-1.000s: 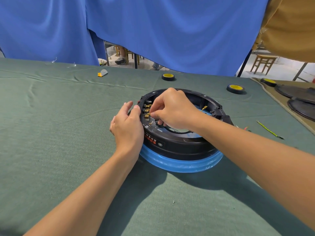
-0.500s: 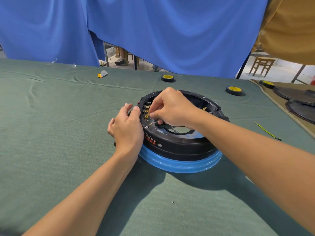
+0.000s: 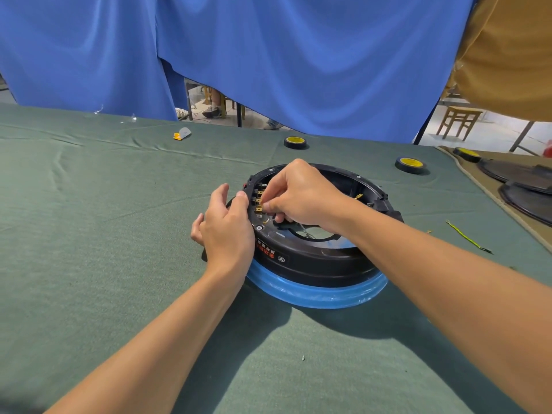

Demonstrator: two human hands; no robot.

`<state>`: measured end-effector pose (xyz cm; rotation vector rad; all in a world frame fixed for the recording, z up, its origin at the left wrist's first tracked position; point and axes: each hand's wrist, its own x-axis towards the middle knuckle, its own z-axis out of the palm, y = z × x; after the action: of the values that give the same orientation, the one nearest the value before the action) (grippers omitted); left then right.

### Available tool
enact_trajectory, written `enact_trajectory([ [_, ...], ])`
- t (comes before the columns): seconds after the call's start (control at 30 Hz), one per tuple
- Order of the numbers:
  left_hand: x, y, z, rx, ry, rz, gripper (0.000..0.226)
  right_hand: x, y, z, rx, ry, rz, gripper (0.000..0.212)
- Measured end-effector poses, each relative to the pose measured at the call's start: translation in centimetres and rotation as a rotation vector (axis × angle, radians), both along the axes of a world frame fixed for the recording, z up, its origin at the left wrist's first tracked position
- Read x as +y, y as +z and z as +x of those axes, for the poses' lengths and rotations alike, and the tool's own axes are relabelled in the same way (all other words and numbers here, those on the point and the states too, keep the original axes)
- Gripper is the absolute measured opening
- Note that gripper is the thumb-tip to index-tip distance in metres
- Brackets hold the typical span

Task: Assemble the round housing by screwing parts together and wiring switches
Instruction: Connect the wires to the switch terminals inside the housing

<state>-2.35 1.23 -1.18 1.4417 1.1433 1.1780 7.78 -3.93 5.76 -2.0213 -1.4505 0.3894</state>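
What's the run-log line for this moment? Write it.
step: wiring switches | left hand rests on round housing rim | right hand pinches brass terminal

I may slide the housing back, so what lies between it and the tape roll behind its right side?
Nothing: the head view shows only bare green cloth between the round housing and that tape roll.
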Motion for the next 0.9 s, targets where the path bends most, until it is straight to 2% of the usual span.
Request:
enact_trajectory([
  [0.13, 0.1, -0.2, 0.2, -0.035, 0.032, 0.031, 0.039, -0.5, 0.1, -0.2, -0.084, 0.041, -0.002, 0.005],
  [0.23, 0.0, 0.5, -0.6, -0.008, 0.015, 0.132, 0.033, -1.6, 0.4, 0.1, -0.195, 0.046, 0.006, 0.011],
  [0.33, 0.3, 1.5, -1.5, -0.015, -0.124, 0.286, 0.036, -3.8, 1.0, 1.4, -0.241, -0.017, 0.12, 0.013],
  [0.4, 0.1, 2.1, -1.9, 0.043, -0.215, 0.436, 0.037, -5.9, 1.1, 2.6, -0.253, -0.098, 0.216, 0.014],
  [0.53, -1.4, 2.3, -1.8, 0.238, -0.311, 0.694, 0.04, -10.9, 0.1, 5.9, -0.283, -0.313, 0.313, 0.012],
  [0.73, -4.7, 3.2, -0.5, 0.479, -0.313, 1.23, 0.036, -18.2, -3.9, 10.8, -0.323, -0.583, 0.089, 0.013],
  [0.8, -6.1, 3.8, 0.5, 0.664, -0.39, 1.292, 0.042, -20.0, -5.2, 11.5, -0.323, -0.659, 0.042, 0.014],
  [0.9, -7.4, 4.2, 1.5, 0.925, -0.442, 1.223, 0.058, -21.7, -6.2, 12.0, -0.19, -0.711, 0.085, 0.012],
])
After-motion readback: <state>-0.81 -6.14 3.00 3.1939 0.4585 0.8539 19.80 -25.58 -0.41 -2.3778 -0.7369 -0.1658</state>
